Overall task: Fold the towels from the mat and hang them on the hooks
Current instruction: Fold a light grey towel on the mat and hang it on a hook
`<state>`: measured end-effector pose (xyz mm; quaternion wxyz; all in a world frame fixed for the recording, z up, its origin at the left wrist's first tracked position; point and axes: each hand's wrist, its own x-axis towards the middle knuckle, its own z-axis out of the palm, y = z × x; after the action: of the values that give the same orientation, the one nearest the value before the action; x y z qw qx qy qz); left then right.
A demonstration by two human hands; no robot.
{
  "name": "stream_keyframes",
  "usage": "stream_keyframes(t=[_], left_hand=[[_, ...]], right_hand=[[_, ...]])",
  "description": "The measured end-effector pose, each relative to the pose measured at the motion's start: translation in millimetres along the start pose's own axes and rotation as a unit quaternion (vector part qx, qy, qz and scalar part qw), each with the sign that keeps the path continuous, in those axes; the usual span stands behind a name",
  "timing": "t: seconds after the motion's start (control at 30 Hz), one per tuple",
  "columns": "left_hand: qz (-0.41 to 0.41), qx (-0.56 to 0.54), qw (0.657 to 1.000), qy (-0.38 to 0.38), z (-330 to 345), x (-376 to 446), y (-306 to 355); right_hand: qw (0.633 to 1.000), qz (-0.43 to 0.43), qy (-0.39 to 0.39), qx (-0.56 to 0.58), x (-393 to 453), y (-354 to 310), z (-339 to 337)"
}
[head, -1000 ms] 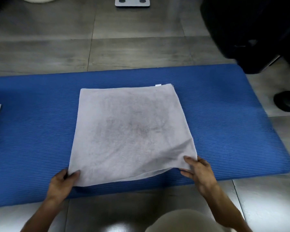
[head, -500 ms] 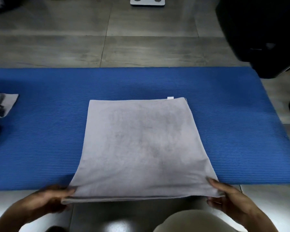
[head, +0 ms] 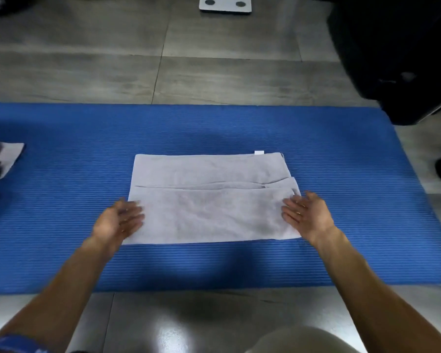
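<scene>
1. Resting with fingers straight, the left hand point(head: 117, 220) is laid flat on the left edge of the folded grey towel point(head: 211, 200).
2. Its right edge is touched by the open right hand point(head: 306, 215), fingers extended.
3. Both forearms are stretched forward.
4. The towel is spread on the blue mat point(head: 354, 174).

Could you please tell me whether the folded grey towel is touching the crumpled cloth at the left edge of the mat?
Apart. The head view shows the towel mid-mat and the crumpled cloth at the left edge, with a wide stretch of bare blue mat between them.
</scene>
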<state>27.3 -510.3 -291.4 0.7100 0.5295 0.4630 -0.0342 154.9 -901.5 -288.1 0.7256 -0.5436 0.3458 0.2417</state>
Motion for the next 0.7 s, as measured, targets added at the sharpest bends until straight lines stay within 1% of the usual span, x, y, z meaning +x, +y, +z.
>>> stream_keyframes(t=[0.03, 0.07, 0.1, 0.13, 0.17, 0.2, 0.23, 0.27, 0.3, 0.37, 0.4, 0.43, 0.5, 0.53, 0.57, 0.6, 0.63, 0.67, 0.7], left_hand=[[0.06, 0.122, 0.991, 0.001, 3.4, -0.8, -7.3], [0.134, 0.267, 0.954, -0.004, 2.9, 0.6, -17.2], [0.202, 0.418, 0.885, -0.021, -0.5, 2.2, -26.6], [0.262, 0.538, 0.8, -0.042, -5.5, 4.3, -36.2], [0.307, 0.612, 0.726, -0.07, -11.6, 7.7, -46.1], [0.328, 0.65, 0.679, -0.093, -17.2, 9.4, -55.2], [0.339, 0.676, 0.646, -0.1, -21.2, 10.0, -59.7], [0.343, 0.698, 0.622, -0.088, -21.7, 9.6, -60.0], [0.335, 0.719, 0.604, -0.079, -20.2, 9.2, -58.6], [0.328, 0.755, 0.565, -0.065, -15.1, 7.2, -55.0], [0.324, 0.765, 0.552, -0.064, -13.0, 6.8, -53.5], [0.323, 0.771, 0.545, -0.063, -9.5, 5.6, -50.9], [0.293, 0.788, 0.537, -0.064, -4.9, 4.5, -45.5], [0.273, 0.801, 0.527, -0.073, -4.3, 5.0, -42.5], [0.266, 0.806, 0.521, -0.086, -5.3, 4.7, -39.7], [0.266, 0.8, 0.528, -0.103, -9.6, 5.6, -38.1], [0.266, 0.78, 0.552, -0.13, -14.1, 5.5, -37.1], [0.263, 0.751, 0.583, -0.164, -19.7, 5.6, -37.9], [0.255, 0.728, 0.606, -0.195, -25.2, 2.8, -37.9]], right_hand=[[0.996, -0.061, 0.016, -0.068, -1.3, 7.2, 1.0], [0.979, -0.135, 0.03, -0.147, -3.0, 16.9, 0.4], [0.946, -0.219, 0.038, -0.238, -6.2, 28.1, -2.0], [0.883, -0.308, 0.03, -0.353, -8.4, 39.0, -6.2], [0.787, -0.393, 0.022, -0.476, -8.4, 49.4, -11.9], [0.669, -0.453, 0.02, -0.589, -4.4, 58.8, -21.1], [0.563, -0.472, 0.023, -0.678, -0.5, 65.1, -30.6], [0.504, -0.456, 0.028, -0.733, 2.7, 68.2, -38.1], [0.479, -0.43, 0.037, -0.765, 5.5, 69.3, -42.8], [0.461, -0.399, 0.043, -0.792, 8.2, 68.4, -46.9], [0.452, -0.401, 0.046, -0.796, 9.4, 67.9, -46.7], [0.447, -0.406, 0.049, -0.795, 9.6, 66.7, -44.7], [0.459, -0.417, 0.053, -0.783, 10.0, 64.1, -42.5], [0.461, -0.426, 0.054, -0.777, 10.2, 62.8, -42.7], [0.455, -0.437, 0.057, -0.774, 9.4, 61.7, -44.1], [0.444, -0.454, 0.059, -0.771, 9.3, 61.9, -47.8], [0.432, -0.466, 0.057, -0.77, 6.4, 62.4, -51.4], [0.419, -0.473, 0.048, -0.774, 2.3, 64.8, -56.8], [0.407, -0.466, 0.032, -0.785, -3.5, 68.4, -62.6]])
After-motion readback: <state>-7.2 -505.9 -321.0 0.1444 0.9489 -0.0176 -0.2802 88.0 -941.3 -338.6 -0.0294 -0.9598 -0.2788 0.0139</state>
